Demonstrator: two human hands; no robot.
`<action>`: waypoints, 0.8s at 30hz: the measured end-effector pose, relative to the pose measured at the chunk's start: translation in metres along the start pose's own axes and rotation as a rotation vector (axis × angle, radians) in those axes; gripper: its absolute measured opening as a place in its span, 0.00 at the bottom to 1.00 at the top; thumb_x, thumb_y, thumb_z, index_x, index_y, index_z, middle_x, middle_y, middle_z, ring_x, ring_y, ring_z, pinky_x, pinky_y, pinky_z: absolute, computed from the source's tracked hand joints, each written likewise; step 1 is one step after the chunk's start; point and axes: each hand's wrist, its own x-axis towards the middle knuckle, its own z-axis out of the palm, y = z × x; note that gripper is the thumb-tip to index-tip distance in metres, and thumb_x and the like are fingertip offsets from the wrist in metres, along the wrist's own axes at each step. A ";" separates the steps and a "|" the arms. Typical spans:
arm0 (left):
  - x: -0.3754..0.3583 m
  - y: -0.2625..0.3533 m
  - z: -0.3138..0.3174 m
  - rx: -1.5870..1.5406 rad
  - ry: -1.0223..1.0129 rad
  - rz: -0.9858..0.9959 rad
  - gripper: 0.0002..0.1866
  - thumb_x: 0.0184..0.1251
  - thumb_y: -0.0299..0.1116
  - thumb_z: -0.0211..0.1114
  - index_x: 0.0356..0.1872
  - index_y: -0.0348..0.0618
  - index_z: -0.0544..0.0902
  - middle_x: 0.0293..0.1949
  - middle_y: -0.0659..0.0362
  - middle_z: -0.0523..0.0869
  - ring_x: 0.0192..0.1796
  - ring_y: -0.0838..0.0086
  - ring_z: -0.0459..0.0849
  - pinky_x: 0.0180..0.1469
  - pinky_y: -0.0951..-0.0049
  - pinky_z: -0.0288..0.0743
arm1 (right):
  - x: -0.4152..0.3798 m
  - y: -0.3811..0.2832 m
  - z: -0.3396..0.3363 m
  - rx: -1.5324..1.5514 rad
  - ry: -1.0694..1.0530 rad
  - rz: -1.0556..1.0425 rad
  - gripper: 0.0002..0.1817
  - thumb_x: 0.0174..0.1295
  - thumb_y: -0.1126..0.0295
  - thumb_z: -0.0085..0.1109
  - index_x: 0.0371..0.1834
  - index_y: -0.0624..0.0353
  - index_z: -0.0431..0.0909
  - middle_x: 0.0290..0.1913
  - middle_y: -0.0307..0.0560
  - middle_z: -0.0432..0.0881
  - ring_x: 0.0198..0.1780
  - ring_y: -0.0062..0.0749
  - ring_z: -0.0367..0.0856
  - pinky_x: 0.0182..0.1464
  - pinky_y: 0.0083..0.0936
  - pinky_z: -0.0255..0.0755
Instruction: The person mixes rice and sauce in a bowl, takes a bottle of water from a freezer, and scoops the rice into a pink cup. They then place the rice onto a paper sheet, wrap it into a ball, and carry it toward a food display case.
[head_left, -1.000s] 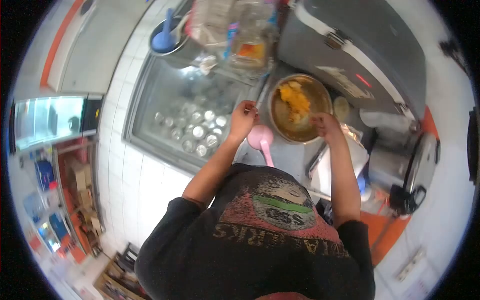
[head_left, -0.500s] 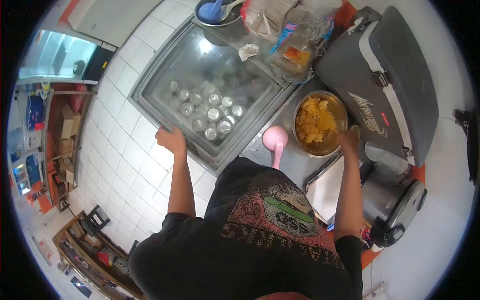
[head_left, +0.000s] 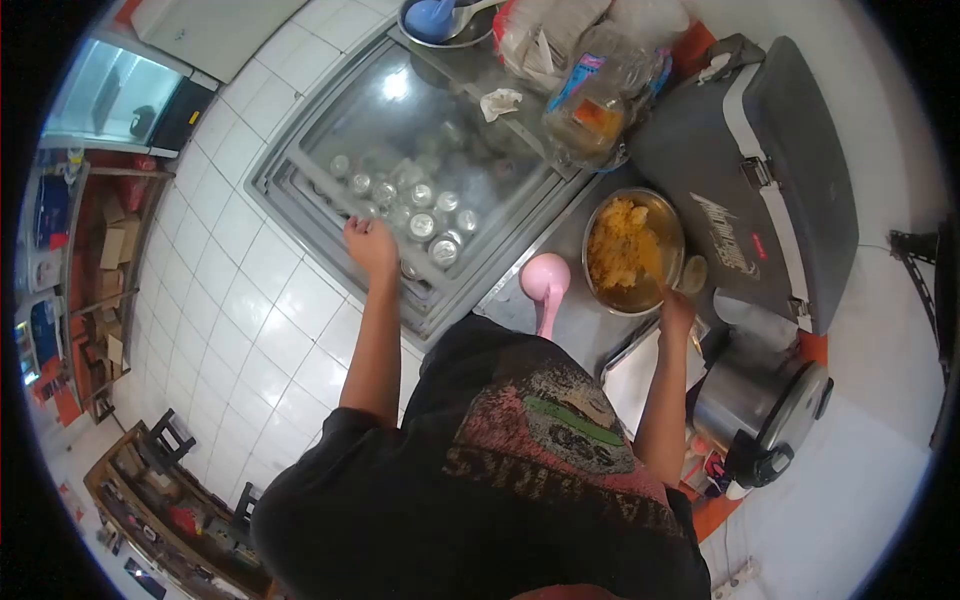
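My left hand rests on the front edge of a chest freezer with a sliding glass lid, fingers curled over the frame. Several cans show through the glass. My right hand sits at the near rim of a metal bowl holding yellow rice-like food; whether it grips the rim is unclear. A pink ladle lies on the steel counter between my hands.
A grey cooler box stands right of the bowl. A rice cooker and a white tray sit near my right elbow. Plastic bags and a bowl with a blue scoop lie beyond the freezer. White tiled floor at left.
My left hand left the bowl area, went to the freezer's front edge, then slid along it toward the cans. My right hand drew back from inside the bowl to its near rim.
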 end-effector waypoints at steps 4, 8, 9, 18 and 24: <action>0.015 0.033 0.064 -0.576 -0.346 -0.210 0.25 0.63 0.27 0.58 0.61 0.28 0.67 0.51 0.45 0.80 0.52 0.63 0.81 0.52 0.68 0.77 | -0.004 -0.008 -0.009 -0.025 0.027 0.082 0.23 0.57 0.54 0.68 0.27 0.69 0.84 0.19 0.38 0.72 0.23 0.24 0.68 0.29 0.27 0.61; 0.037 0.057 0.110 -1.049 -0.823 -0.445 0.17 0.65 0.20 0.53 0.55 0.31 0.72 0.46 0.45 0.84 0.49 0.60 0.83 0.50 0.62 0.81 | -0.020 -0.020 -0.013 0.077 0.095 0.051 0.14 0.60 0.61 0.63 0.25 0.60 0.81 0.15 0.31 0.65 0.14 0.16 0.57 0.17 0.23 0.49; 0.048 0.048 0.129 -1.044 -0.825 -0.454 0.17 0.65 0.20 0.53 0.55 0.31 0.72 0.46 0.45 0.84 0.49 0.60 0.83 0.50 0.62 0.81 | -0.023 -0.022 -0.015 0.071 0.096 0.058 0.14 0.60 0.61 0.63 0.25 0.60 0.81 0.15 0.31 0.65 0.14 0.16 0.57 0.17 0.23 0.49; 0.077 -0.139 0.356 0.847 -1.077 0.659 0.19 0.61 0.34 0.58 0.51 0.37 0.81 0.54 0.46 0.83 0.58 0.52 0.81 0.59 0.61 0.76 | -0.056 -0.011 -0.026 0.113 0.164 0.305 0.14 0.66 0.61 0.57 0.36 0.61 0.83 0.13 0.28 0.61 0.12 0.12 0.55 0.13 0.16 0.48; 0.047 -0.178 0.406 0.986 -1.112 0.771 0.25 0.65 0.37 0.54 0.64 0.44 0.73 0.65 0.49 0.74 0.66 0.55 0.74 0.67 0.61 0.69 | -0.065 -0.028 -0.029 0.208 0.166 0.370 0.14 0.65 0.63 0.58 0.38 0.65 0.83 0.14 0.27 0.60 0.12 0.10 0.53 0.14 0.15 0.44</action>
